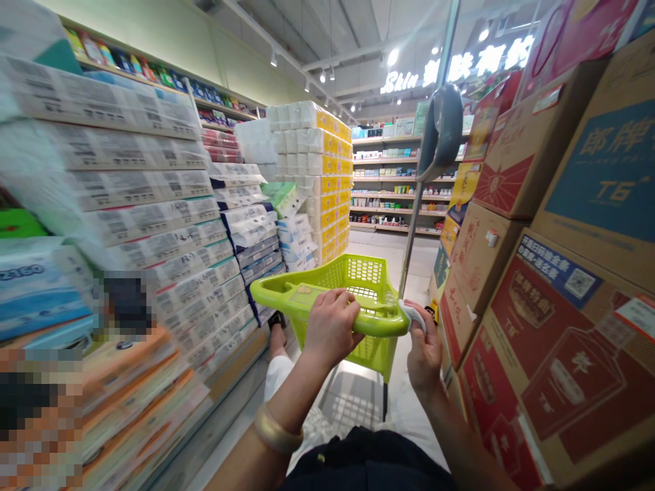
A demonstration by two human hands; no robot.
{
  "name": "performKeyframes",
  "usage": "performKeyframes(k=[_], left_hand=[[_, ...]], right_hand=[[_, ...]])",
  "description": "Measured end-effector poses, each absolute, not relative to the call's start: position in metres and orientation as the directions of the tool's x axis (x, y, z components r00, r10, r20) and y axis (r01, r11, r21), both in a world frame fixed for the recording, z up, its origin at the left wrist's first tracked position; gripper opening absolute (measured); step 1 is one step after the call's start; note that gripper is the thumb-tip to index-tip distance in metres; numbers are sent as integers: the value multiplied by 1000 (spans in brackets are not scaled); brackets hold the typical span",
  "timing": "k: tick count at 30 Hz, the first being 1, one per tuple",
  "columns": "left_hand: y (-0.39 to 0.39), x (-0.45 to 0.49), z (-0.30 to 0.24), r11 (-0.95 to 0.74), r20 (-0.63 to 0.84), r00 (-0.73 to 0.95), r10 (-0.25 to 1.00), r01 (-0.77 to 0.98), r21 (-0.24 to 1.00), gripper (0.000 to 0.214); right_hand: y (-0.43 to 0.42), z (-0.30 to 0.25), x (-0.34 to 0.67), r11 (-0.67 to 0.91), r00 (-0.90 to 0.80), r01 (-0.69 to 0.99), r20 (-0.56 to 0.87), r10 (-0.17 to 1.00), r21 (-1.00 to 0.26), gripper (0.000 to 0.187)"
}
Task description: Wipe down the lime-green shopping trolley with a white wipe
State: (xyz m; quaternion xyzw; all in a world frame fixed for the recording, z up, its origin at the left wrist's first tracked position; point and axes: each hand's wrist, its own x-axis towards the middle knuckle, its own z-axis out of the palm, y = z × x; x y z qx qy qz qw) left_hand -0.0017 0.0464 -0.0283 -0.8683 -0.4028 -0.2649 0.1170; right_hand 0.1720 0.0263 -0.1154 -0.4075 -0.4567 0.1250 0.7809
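A lime-green plastic shopping cart (371,354) with a perforated basket stands right in front of me. My left hand (332,322) is closed around its front handle bar (381,324), the fingers curled over the top. At the right corner of the handle, my right hand (426,351) pinches a white cloth or wipe (412,315) and presses it against the green plastic. A thin metal pole (409,249) rises beside that corner, with a grey loop-shaped grip (440,133) farther up. The inside of the basket shows only in part.
Tall stacks of wrapped paper packs (168,225) line the left side. White and yellow packs (332,184) stand piled beyond the cart. Printed cardboard cartons (578,307) rise close on the right. Stocked shelves (394,177) cross the back, past an aisle of light floor tiles (376,249).
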Motion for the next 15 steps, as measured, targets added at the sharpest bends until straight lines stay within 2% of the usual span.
performKeyframes(k=[5, 11, 15], left_hand=[[46, -2, -27, -640, 545, 538, 643, 768, -4, 19], [46, -2, -29, -641, 549, 534, 643, 767, 5, 18], [48, -2, -29, -645, 552, 535, 640, 764, 7, 17]], right_hand=[[22, -109, 170, 645, 541, 220, 642, 543, -732, 27], [12, -100, 168, 702, 407, 372, 787, 464, -607, 22], [13, -96, 171, 716, 381, 361, 795, 472, -597, 21]])
